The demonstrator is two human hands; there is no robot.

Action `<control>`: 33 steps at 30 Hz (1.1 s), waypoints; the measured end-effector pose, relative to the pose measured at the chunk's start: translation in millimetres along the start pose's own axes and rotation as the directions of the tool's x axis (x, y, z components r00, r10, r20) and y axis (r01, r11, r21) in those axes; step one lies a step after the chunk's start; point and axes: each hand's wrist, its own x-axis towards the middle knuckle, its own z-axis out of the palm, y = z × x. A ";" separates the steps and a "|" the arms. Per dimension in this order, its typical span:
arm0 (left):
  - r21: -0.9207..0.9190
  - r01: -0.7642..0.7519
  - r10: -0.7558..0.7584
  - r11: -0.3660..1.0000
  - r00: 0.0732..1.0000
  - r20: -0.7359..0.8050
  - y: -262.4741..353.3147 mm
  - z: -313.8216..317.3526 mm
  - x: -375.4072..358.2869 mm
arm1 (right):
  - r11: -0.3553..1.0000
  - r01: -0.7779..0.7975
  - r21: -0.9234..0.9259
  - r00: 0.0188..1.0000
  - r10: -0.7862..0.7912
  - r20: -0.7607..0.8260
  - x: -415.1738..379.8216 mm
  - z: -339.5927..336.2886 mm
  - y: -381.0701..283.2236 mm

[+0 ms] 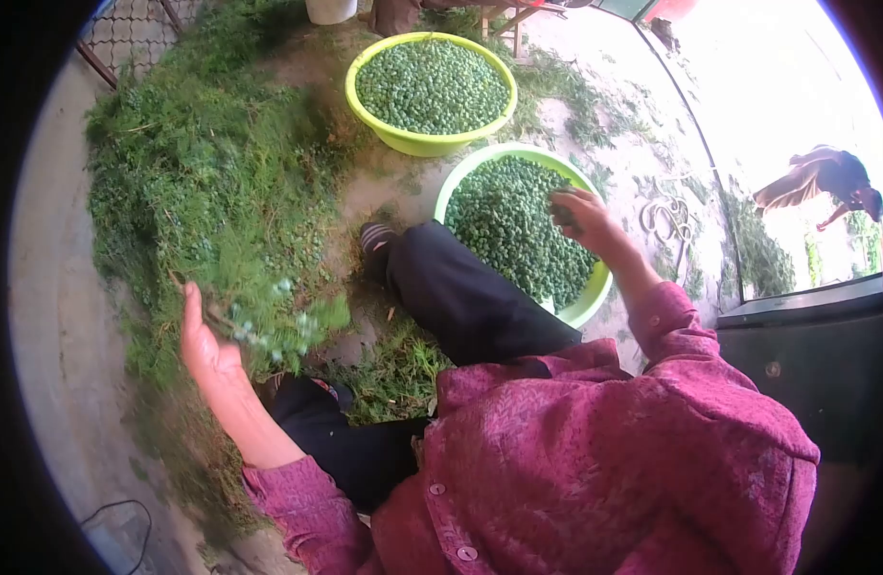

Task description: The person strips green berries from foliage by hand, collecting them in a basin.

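Observation:
My left hand is closed round the stem of a feathery green sprig with pale round pods on it; the sprig is blurred by motion. Beneath and beyond it spreads a big heap of the same cut greenery. Over the right part of a pale green basin is my right hand, its fingers curled down and partly hidden, so what they hold cannot be made out. Small round green pods fill this basin, which stands beside my knee.
A yellow basin full of similar pods stands farther off. Behind it are a white bucket and wooden stool legs. Another person bends down outside at the right. A hose-like coil and loose sprigs lie on the floor.

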 end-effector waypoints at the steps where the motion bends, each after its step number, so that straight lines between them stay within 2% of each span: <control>1: -0.001 0.003 -0.003 1.000 1.000 -0.001 -1.1 2.0 -2.0 | 0.998 -0.007 0.068 0.998 0.011 -0.058 10.9 -41.1 18.2; 2: -0.037 0.056 -0.056 0.998 0.998 -0.004 -1.9 6.6 -3.3 | 0.998 -0.005 0.065 0.998 0.009 -0.059 24.8 -96.0 45.6; 3: -0.072 0.108 -0.109 0.991 0.994 -0.004 -2.5 9.9 -4.7 | 0.982 0.145 -0.125 0.989 -0.147 -0.009 40.3 -147.8 72.0; 4: -0.055 0.121 -0.120 0.991 0.993 0.021 -3.9 10.2 -5.6 | 0.908 0.293 -0.298 0.956 -0.287 0.067 42.4 -143.8 75.4; 5: -0.053 0.122 -0.121 0.991 0.992 0.025 -7.3 8.1 -4.2 | 0.909 0.293 -0.296 0.956 -0.288 0.063 32.5 -149.7 75.6; 7: -0.039 0.155 -0.152 0.987 0.985 0.084 -14.0 3.1 3.1 | 0.592 0.501 -0.631 0.848 -0.483 0.220 2.6 -149.8 65.9; 8: -0.049 0.142 -0.137 0.989 0.987 0.085 -14.9 6.9 -3.3 | 0.689 0.405 -0.602 0.905 -0.396 0.155 -0.9 -152.5 63.7; 9: -0.075 0.169 -0.159 0.983 0.980 0.122 -15.3 7.4 -6.0 | 0.684 0.416 -0.599 0.901 -0.398 0.171 -3.5 -152.0 60.3; 10: -0.082 0.161 -0.151 0.984 0.982 0.112 -15.2 11.3 -14.5 | 0.947 0.194 -0.257 0.974 -0.217 -0.064 -5.3 -143.4 51.4; 11: -0.093 0.139 -0.131 0.986 0.987 0.091 -12.3 13.9 -23.2 | 0.985 -0.034 0.166 0.982 0.064 -0.179 -1.8 -130.0 41.6; 13: -0.138 0.127 -0.121 0.982 0.991 0.049 -23.5 2.3 -4.4 | 0.964 -0.070 0.255 0.960 0.135 -0.245 12.2 -103.3 31.5; 15: -0.121 0.073 -0.076 0.990 0.997 -0.016 -10.3 15.6 -24.1 | 0.979 -0.078 0.188 0.983 0.106 -0.146 27.6 -75.4 19.1; 16: -0.102 0.125 -0.132 0.987 0.989 -0.064 -6.3 21.4 -26.0 | 0.981 -0.091 0.169 0.989 0.109 -0.101 28.6 -48.2 9.0; 17: -0.089 0.183 -0.192 0.979 0.976 -0.102 -3.1 23.1 -25.1 | 0.999 0.026 0.046 1.000 -0.026 0.003 21.9 -18.9 -3.0; 18: -0.156 0.155 -0.151 0.975 0.988 0.040 -8.0 17.0 -17.9 | 0.986 0.159 -0.058 0.982 -0.151 0.113 11.5 9.4 -15.9; 19: -0.224 0.140 -0.100 0.964 0.978 0.184 -14.1 11.1 -11.9 | 0.954 0.239 -0.178 0.966 -0.217 0.138 -3.7 47.5 -29.3; 20: -0.225 0.186 -0.130 0.957 0.962 0.241 -11.2 8.9 -14.2 | 0.901 0.319 -0.293 0.945 -0.282 0.165 -18.6 86.6 -39.7; 21: -0.238 0.175 -0.118 0.955 0.965 0.235 -7.5 10.9 -16.7 | 0.860 0.396 -0.321 0.903 -0.300 0.309 -25.7 112.9 -46.0; 22: -0.195 0.177 -0.147 0.965 0.976 0.162 -3.7 14.4 -19.6 | 0.809 0.470 -0.352 0.857 -0.323 0.401 -36.1 141.7 -48.7; 23: -0.153 0.184 -0.173 0.971 0.981 0.083 -1.4 15.9 -21.4 | 0.794 0.510 -0.331 0.807 -0.308 0.504 -40.9 166.1 -47.4; 25: -0.216 0.137 -0.107 0.967 0.984 0.143 -6.9 11.7 -17.4 | 0.731 0.602 -0.322 0.695 -0.281 0.662 -53.1 213.9 -41.3; 27: -0.227 0.138 -0.109 0.964 0.985 0.136 -3.3 13.0 -22.5 | 0.681 0.656 -0.325 0.618 -0.237 0.750 -69.9 254.6 -31.2; 28: -0.172 0.110 -0.100 0.979 0.993 0.062 -3.3 14.1 -21.8 | 0.613 0.716 -0.333 0.597 -0.292 0.747 -69.7 270.1 -19.8; 29: -0.183 0.102 -0.094 0.978 0.994 0.055 -4.4 12.2 -20.6 | 0.543 0.786 -0.295 0.529 -0.343 0.776 -74.8 287.1 -12.7; 30: -0.228 0.096 -0.073 0.969 0.992 0.107 -6.7 10.0 -18.7 | 0.576 0.750 -0.326 0.572 -0.318 0.756 -85.9 301.5 -9.3; 31: -0.271 0.093 -0.050 0.958 0.986 0.161 -8.8 9.4 -18.2 | 0.568 0.756 -0.327 0.566 -0.315 0.762 -89.6 315.7 -3.2; 32: -0.329 0.105 -0.084 0.939 0.994 0.076 4.0 19.6 -30.8 | 0.484 0.821 -0.304 0.513 -0.391 0.764 -91.8 328.4 2.3; 33: -0.348 0.097 -0.077 0.932 0.995 0.070 -0.2 15.7 -25.8 | 0.387 0.879 -0.280 0.446 -0.457 0.770 -93.8 339.2 4.5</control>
